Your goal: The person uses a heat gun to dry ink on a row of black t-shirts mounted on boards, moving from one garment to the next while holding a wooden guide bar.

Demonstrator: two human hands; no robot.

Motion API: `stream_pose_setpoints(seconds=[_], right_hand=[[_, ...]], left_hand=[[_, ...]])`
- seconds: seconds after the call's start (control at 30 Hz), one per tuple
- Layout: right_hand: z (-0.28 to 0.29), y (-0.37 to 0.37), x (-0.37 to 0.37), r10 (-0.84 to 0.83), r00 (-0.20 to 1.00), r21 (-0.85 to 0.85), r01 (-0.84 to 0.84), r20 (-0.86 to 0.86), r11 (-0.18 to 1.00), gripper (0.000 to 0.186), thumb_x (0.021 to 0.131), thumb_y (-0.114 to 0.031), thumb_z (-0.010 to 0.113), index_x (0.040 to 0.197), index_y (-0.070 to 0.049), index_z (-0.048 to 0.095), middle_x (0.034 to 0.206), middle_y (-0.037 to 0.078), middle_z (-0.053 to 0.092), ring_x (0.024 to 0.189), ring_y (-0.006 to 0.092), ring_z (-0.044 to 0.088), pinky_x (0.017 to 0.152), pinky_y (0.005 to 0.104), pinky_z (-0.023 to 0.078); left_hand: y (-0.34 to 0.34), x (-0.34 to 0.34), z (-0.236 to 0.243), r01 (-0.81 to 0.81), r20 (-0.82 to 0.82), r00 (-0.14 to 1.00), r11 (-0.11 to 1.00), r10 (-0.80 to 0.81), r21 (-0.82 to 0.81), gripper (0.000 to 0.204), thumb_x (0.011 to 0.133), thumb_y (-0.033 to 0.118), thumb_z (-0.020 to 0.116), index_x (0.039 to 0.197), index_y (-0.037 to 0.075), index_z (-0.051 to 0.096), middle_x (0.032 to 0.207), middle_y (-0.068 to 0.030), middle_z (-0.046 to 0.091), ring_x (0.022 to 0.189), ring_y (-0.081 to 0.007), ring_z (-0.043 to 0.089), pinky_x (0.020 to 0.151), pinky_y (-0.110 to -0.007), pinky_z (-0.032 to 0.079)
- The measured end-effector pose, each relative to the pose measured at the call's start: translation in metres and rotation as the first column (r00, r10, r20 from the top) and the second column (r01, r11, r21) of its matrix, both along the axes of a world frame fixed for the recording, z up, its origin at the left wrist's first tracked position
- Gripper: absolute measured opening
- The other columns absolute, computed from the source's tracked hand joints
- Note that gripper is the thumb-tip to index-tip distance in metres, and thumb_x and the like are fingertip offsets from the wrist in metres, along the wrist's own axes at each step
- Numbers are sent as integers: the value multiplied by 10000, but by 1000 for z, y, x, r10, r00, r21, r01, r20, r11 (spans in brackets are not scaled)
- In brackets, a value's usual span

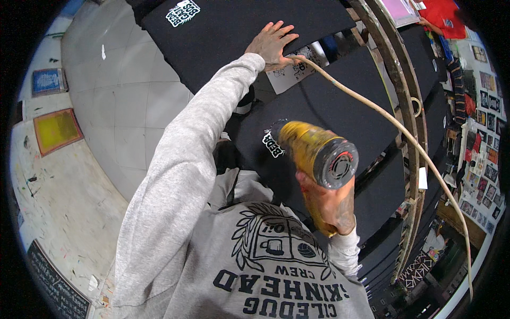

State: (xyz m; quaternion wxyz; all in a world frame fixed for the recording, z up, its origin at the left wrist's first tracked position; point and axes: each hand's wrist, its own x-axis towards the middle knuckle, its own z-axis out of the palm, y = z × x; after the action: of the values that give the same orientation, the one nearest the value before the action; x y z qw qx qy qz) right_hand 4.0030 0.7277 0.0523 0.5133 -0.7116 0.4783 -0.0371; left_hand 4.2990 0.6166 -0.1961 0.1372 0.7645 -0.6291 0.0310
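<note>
A yellow heat gun (308,143) with a dark round back end is in my right hand (332,204), its fingers wrapped round the handle. Motion blurs the tool. Its nozzle points toward a small white-and-black print (273,144) on black fabric (340,109). My left hand (273,45) lies palm down, fingers spread, at the edge of another black fabric panel (223,40) farther off. A tan cable (374,109) runs from beside that hand's thumb toward the right; whether the thumb presses on it I cannot tell.
Beside my left hand, a white sheet with drawings (289,77) shows between the panels. A similar print (182,13) sits on the far panel. A curved rail (411,106) runs along the right. Framed screens (57,131) stand at left. Another person's red sleeve (443,18) shows far right.
</note>
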Motion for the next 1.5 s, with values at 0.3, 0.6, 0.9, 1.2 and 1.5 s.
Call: stream_pose_setpoints(seconds=[0.3, 0.6, 0.9, 1.2, 1.5], right_hand=[[-2, 7, -3, 30, 998, 54, -33, 60, 998, 909, 729, -15, 872, 1494, -93, 387, 1329, 142, 603, 1199, 249, 638, 959, 355, 594], [-12, 19, -16, 11, 978, 115, -36, 209, 993, 855, 743, -99, 881, 1468, -81, 428, 1417, 158, 527, 1230, 258, 622, 1011, 375, 578], [-7, 26, -16, -9, 994, 142, -7, 111, 990, 992, 691, -2, 886, 1518, -101, 349, 1474, 155, 470, 1274, 247, 591, 1038, 386, 570], [-16, 27, -25, 103, 975, 113, -127, 198, 985, 909, 735, -73, 871, 1498, -31, 378, 1456, 192, 491, 1240, 288, 619, 1034, 406, 564], [5, 30, -26, 298, 945, -21, -298, 137, 954, 896, 821, -94, 781, 1547, -47, 258, 1251, 243, 664, 1097, 354, 702, 964, 418, 576]], left_hand=[[-3, 0, -4, 7, -1, 1000, 999, -7, -50, 972, 802, 883, 471, 1494, 200, 474, 1599, -77, 373, 1523, -292, 249, 1269, -476, 195], [0, 2, -6, 9, 15, 1000, 999, -8, -45, 989, 792, 897, 462, 1490, 196, 479, 1597, -70, 378, 1520, -297, 255, 1266, -482, 206], [-1, 2, -6, 1, 34, 999, 1000, 0, -27, 1005, 792, 916, 420, 1497, 202, 474, 1602, -63, 371, 1519, -294, 259, 1268, -476, 208], [0, -1, -4, 2, 61, 998, 1000, -1, -12, 995, 793, 907, 437, 1500, 207, 471, 1601, -55, 372, 1519, -288, 258, 1269, -472, 204], [-2, 3, -14, 18, 66, 998, 998, -14, -61, 994, 791, 907, 443, 1494, 205, 479, 1600, -66, 370, 1519, -296, 256, 1265, -470, 213]])
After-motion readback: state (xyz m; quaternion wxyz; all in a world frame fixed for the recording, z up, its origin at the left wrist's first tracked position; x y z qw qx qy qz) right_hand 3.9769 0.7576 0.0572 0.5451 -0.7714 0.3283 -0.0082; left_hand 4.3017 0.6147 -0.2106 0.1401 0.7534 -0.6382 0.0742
